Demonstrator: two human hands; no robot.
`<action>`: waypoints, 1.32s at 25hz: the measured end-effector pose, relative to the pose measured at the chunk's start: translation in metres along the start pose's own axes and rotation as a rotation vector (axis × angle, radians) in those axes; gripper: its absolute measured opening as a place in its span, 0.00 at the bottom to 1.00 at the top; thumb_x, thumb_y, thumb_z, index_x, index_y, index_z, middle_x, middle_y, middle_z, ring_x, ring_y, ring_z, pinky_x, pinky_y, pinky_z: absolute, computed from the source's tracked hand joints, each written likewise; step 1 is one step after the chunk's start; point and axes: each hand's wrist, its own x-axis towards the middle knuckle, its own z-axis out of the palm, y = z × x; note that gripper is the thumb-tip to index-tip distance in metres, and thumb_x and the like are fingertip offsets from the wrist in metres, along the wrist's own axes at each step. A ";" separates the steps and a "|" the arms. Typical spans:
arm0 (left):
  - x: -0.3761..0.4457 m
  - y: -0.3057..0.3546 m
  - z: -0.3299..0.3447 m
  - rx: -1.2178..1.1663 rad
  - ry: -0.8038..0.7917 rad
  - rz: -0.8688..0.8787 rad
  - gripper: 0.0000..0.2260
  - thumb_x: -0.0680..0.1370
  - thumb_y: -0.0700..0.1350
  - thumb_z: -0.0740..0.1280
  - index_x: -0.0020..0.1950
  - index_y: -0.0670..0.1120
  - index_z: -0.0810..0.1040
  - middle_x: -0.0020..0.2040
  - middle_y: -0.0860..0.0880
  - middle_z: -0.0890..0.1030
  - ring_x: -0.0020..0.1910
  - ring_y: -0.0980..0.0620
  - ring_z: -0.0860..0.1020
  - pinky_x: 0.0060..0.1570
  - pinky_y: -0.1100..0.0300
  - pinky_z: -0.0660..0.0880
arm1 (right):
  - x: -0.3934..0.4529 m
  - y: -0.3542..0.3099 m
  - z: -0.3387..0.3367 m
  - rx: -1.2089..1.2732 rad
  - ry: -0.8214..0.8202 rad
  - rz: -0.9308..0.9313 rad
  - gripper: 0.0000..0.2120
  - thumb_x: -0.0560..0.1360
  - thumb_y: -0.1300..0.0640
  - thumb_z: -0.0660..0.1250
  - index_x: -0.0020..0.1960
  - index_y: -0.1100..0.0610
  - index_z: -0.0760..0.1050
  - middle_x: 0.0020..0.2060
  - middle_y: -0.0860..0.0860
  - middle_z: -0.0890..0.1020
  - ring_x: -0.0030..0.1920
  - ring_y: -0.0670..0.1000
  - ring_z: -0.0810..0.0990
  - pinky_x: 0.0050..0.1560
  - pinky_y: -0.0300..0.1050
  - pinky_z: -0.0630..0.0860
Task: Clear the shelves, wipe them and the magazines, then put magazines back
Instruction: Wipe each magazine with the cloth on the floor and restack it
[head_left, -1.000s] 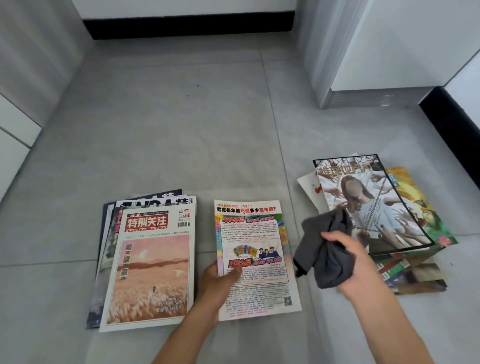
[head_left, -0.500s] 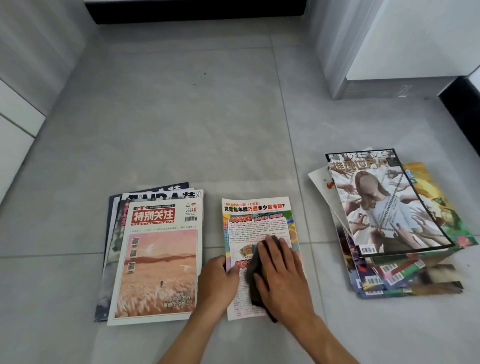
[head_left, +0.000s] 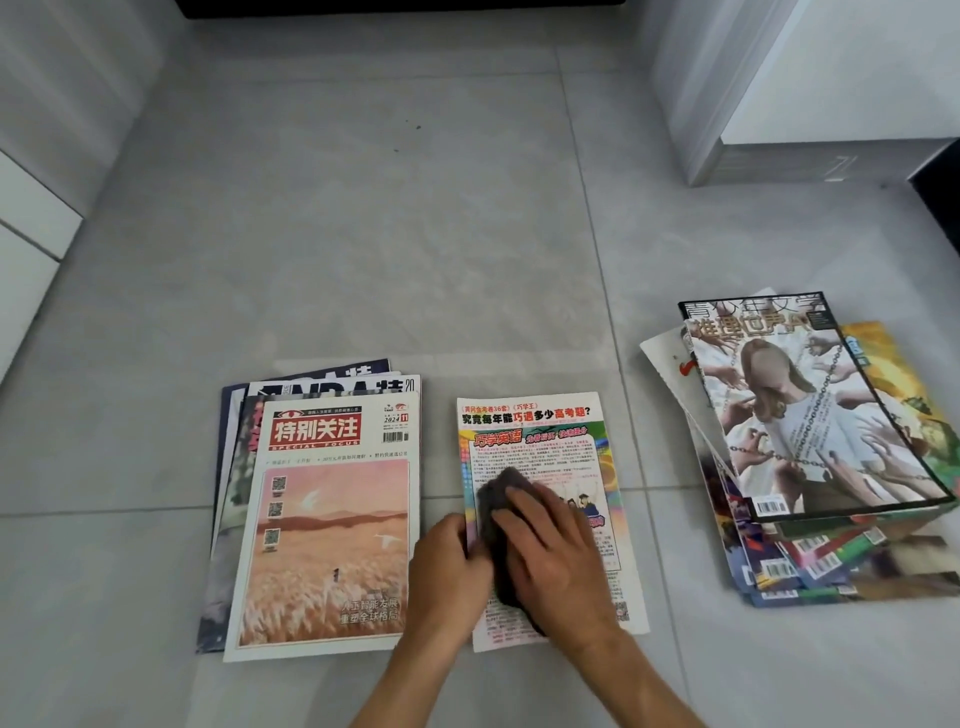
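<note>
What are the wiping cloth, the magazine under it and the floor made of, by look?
Cloth: dark grey soft fabric, bunched and matte, maybe microfibre.
Magazine: printed paper, thin, cover slightly glossy.
Floor: grey tile, likely ceramic or stone; grout lines, dull sheen.
</note>
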 end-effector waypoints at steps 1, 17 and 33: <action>-0.003 -0.002 0.002 0.007 0.033 0.007 0.05 0.80 0.46 0.65 0.44 0.51 0.74 0.36 0.54 0.77 0.36 0.53 0.76 0.34 0.58 0.70 | 0.001 0.018 -0.005 -0.023 0.002 -0.037 0.14 0.77 0.56 0.64 0.61 0.53 0.79 0.66 0.50 0.78 0.66 0.59 0.75 0.61 0.56 0.74; 0.010 -0.002 -0.005 -0.001 -0.023 -0.084 0.09 0.77 0.46 0.70 0.39 0.47 0.74 0.36 0.54 0.78 0.36 0.59 0.76 0.31 0.66 0.65 | 0.037 0.053 -0.010 -0.179 0.049 0.359 0.23 0.78 0.56 0.61 0.73 0.55 0.71 0.75 0.55 0.67 0.74 0.64 0.64 0.69 0.65 0.67; 0.013 -0.001 -0.005 -0.088 -0.025 -0.118 0.09 0.75 0.45 0.73 0.37 0.46 0.77 0.33 0.52 0.80 0.34 0.56 0.78 0.33 0.62 0.71 | 0.090 0.000 0.022 -0.060 0.022 0.289 0.28 0.73 0.62 0.71 0.72 0.54 0.73 0.74 0.54 0.70 0.74 0.64 0.66 0.69 0.65 0.69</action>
